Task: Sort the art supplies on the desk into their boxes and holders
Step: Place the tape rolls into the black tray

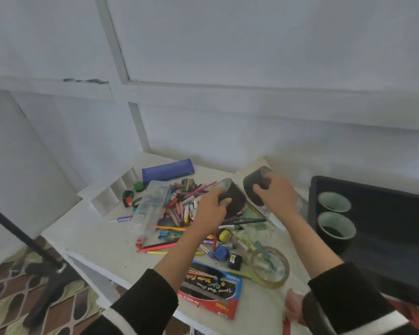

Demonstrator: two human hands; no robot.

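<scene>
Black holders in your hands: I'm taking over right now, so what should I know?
Left hand grips one black holder, tilted, at the crayon pile.
Right hand grips a second holder.
Two more holders stand in the black tray.
Done: nothing visibly sorted.
To do: crayons, pens and tape roll lie loose on the desk.

Our left hand point(211, 210) gripping a dark cup point(232, 198), our right hand point(277, 195) gripping a second dark cup point(252, 187) just beside it, crayons and pencils point(179, 206) heaped left of our hands on the white table point(94, 235), black tray point(385, 226) to their right holding two more cups point(334, 201)
</scene>
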